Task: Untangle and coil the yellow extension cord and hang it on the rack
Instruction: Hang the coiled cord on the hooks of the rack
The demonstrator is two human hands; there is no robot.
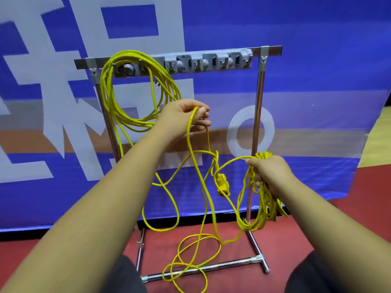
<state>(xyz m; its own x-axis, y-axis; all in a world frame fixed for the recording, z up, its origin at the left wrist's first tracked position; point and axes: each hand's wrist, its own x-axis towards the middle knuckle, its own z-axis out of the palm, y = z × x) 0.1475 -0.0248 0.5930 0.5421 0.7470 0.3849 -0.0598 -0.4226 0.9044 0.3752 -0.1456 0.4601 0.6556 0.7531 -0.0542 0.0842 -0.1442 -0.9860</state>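
Observation:
A yellow extension cord (197,172) runs in loose loops between my hands and down to the red floor. My left hand (184,118) holds one strand of it, draped over the fingers, in front of the metal rack (259,115). My right hand (269,173) grips a bundle of several coiled loops that hang below it. The cord's yellow socket end (223,185) dangles between my hands. Another yellow coil (135,89) hangs on a hook at the left end of the rack's grey hook strip (203,62).
The rack's base bars (211,266) lie on the red floor with cord loops across them. A blue and white banner (317,81) stands right behind the rack. My knees show at the bottom edge.

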